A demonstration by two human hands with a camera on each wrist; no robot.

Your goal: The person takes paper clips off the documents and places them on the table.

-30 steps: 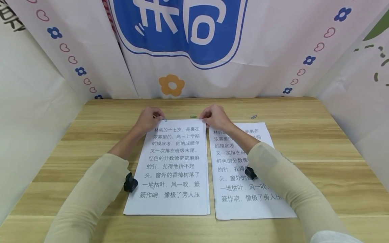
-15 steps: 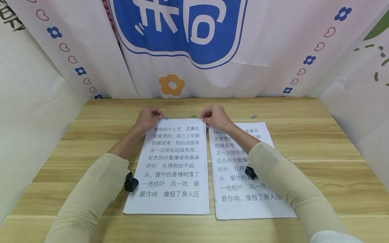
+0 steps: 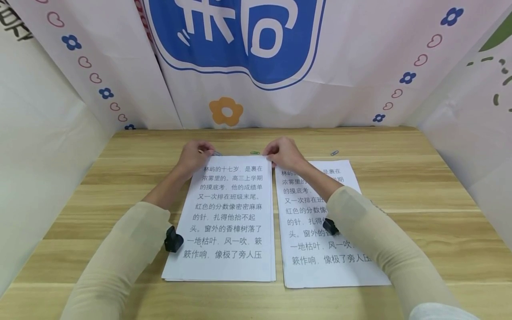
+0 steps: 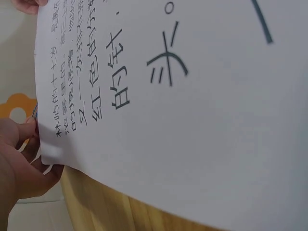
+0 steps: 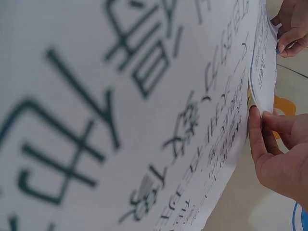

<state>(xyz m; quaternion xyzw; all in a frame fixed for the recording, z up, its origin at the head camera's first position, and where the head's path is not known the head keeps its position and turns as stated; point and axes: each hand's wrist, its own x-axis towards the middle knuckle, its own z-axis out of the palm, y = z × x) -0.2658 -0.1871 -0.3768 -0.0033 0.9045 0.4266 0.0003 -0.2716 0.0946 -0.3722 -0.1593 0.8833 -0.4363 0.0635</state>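
Observation:
Two stacks of printed white paper lie side by side on the wooden table. At the top left corner of the left stack [image 3: 226,271], my left hand [image 3: 195,155] pinches a small bluish paper clip [image 3: 218,154] against the sheets' edge. In the left wrist view, a bit of that clip [image 4: 34,111] shows beyond the fingertips. How far it sits on the sheets cannot be seen. My right hand [image 3: 283,153] pinches the same stack's top right corner between thumb and fingers, as the right wrist view also shows.
A green paper clip [image 3: 254,153] lies on the table between the hands. Farther right is another bluish paper clip [image 3: 334,153]. The right stack [image 3: 336,275] lies partly under my right forearm. Printed cloth [image 3: 344,102] hangs behind the table [image 3: 60,222].
The paper clip at my left fingertips has shifted slightly and lies flatter along the top edge of the sheets. My right hand keeps its grip on the other corner.

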